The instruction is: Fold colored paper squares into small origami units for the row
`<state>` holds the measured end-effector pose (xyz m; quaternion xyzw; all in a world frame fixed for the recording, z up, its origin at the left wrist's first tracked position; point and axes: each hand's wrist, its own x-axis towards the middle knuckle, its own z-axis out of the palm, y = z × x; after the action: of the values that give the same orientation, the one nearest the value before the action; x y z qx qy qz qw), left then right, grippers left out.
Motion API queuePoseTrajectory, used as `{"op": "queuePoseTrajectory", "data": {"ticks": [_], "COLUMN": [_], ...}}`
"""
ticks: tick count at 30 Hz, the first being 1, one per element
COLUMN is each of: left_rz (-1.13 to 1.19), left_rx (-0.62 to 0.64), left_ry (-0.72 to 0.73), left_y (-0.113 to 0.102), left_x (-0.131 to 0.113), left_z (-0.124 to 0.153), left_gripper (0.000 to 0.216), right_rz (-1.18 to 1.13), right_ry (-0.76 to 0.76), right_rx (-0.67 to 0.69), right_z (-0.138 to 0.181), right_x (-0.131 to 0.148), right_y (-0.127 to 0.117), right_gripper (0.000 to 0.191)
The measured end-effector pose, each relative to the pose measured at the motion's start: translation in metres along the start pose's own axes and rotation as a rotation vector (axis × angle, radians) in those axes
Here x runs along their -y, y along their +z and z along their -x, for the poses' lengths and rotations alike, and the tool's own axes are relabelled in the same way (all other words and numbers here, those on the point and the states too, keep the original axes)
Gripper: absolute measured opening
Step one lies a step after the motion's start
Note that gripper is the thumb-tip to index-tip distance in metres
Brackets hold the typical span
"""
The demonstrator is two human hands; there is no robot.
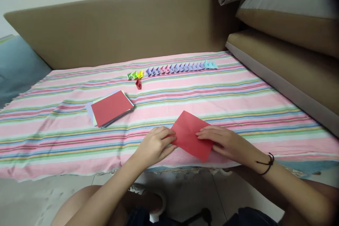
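Between my hands is a red sheet of paper (189, 132), turned so that one corner points away from me. Faint creases cross its middle. My left hand (157, 144) pinches its left corner, thumb below and fingers above. On the right side, my right hand (219, 141) holds the sheet with fingers lying over the top and the thumb at the edge. Farther off and to the left lies a stack of coloured paper (112, 107), a darker red sheet on top. A small red folded paper boat (138, 84) stands behind the stack, to its right.
A row of small purple, pink and blue folded boats (182, 67) stretches along the back, with green and yellow ones (135, 75) left of it. Everything rests on a striped cloth (79, 141). Cushions (286, 60) are piled at right; a brown backrest (127, 31) stands behind.
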<state>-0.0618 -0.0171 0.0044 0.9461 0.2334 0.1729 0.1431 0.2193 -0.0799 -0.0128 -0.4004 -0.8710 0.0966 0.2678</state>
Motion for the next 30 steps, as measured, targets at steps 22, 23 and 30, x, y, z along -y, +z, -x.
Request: {"op": "queuePoseTrajectory", "data": {"ticks": [22, 23, 30], "left_rz": [0.661, 0.691, 1.072], "left_rx": [-0.234, -0.224, -0.144], "left_ry": [-0.784, -0.808, -0.796], "left_y": [0.015, 0.015, 0.002], "left_x": [0.000, 0.001, -0.005], "left_z": [-0.067, -0.070, -0.079], "left_gripper": [0.034, 0.037, 0.029], "right_rz": [-0.308, -0.311, -0.317], "right_ry": [0.765, 0.751, 0.680], "right_rx": [0.056, 0.055, 0.022], "right_z": [-0.053, -0.054, -0.053], "right_x": [-0.001, 0.000, 0.010], "right_y": [-0.009, -0.010, -0.023], "right_gripper": [0.023, 0.023, 0.020]}}
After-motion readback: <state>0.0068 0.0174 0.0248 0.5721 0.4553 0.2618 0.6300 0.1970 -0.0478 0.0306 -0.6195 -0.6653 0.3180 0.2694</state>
